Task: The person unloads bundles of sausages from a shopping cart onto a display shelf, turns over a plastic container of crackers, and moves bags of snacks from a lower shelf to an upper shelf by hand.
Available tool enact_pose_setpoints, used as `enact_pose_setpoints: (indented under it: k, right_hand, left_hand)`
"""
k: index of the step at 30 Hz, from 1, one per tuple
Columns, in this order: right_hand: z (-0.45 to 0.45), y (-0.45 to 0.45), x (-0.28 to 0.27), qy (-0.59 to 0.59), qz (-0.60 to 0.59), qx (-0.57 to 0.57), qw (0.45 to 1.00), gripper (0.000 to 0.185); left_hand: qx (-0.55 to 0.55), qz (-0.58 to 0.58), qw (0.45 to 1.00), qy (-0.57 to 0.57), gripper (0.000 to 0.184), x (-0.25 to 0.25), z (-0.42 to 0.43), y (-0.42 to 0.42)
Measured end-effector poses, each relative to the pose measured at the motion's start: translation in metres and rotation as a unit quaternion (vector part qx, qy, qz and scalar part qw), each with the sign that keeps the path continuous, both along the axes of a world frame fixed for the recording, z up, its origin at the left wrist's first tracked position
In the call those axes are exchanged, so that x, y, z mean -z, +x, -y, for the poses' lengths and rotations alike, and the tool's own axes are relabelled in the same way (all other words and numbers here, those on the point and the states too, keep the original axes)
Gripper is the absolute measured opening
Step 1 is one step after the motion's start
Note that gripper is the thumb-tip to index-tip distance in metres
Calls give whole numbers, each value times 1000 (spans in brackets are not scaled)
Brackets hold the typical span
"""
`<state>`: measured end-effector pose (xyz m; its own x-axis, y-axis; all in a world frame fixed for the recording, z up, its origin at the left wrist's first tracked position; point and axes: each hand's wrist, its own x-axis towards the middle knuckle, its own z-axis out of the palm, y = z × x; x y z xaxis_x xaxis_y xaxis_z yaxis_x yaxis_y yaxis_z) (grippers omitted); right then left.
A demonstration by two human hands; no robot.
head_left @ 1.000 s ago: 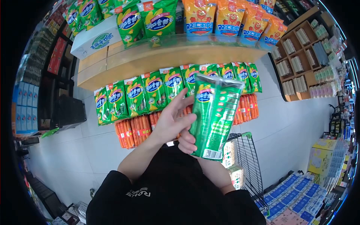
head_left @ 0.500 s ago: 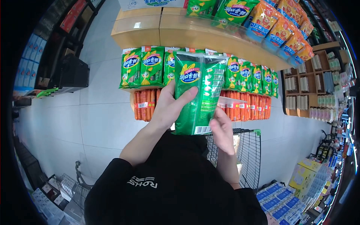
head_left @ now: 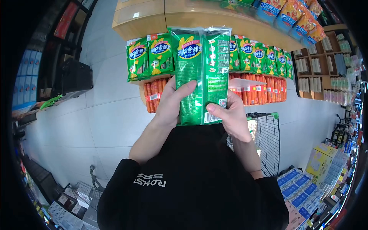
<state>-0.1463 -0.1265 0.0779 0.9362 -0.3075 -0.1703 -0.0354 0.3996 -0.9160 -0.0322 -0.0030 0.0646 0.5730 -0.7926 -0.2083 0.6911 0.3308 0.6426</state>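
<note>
Between my two hands a green bag (head_left: pixel 199 76) is held upright, its printed back with a barcode facing me. My left hand (head_left: pixel 170 101) grips its left edge, thumb on the front and fingers hidden behind. At the lower right corner, my right hand (head_left: pixel 234 117) holds the bag, thumb near the barcode, with most fingers behind it. Beyond it a row of similar green bags (head_left: pixel 161 55) stands on a shelf, partly covered by the held bag. Below that row lie orange-red packs of sausages (head_left: pixel 255 91).
A wooden shelf ledge (head_left: pixel 199 15) runs across the top, with orange bags (head_left: pixel 291 15) at its right. A wire cart (head_left: pixel 268 134) stands close to my right arm. Another cart (head_left: pixel 82 195) is at lower left. A black bin (head_left: pixel 76 76) stands left, stacked blue-white packs (head_left: pixel 299 189) lower right.
My right hand has moved from below the bag to its lower right corner and now grips it. The bag is turned more squarely toward me. The view has shifted relative to the shelves.
</note>
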Motion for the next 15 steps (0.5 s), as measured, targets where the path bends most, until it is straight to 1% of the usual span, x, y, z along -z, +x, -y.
enact_pose_setpoints:
  k: [3,6,9,14,15]
  right_hand:
    - [5,1,-10,32,-18,-26,999,36]
    - [11,3,-16,39,-36,-32,998,38]
    - [17,4,-16,32,-27,-20,999,38]
    - [26,1,-25,16,-29,-31,999,43]
    - [28,0,-26,8,-33,-36,999,45]
  left_hand:
    - [-18,-9,999,-41,39,1,5,-2]
    - [-35,-4,999,-36,40,-3,16,-2]
    - [-28,10,999,-22,41,0,22,1]
    - [-26,1,999,-38,38,0,33,3]
    - [-22,-4,999,-39,40,2,35,4]
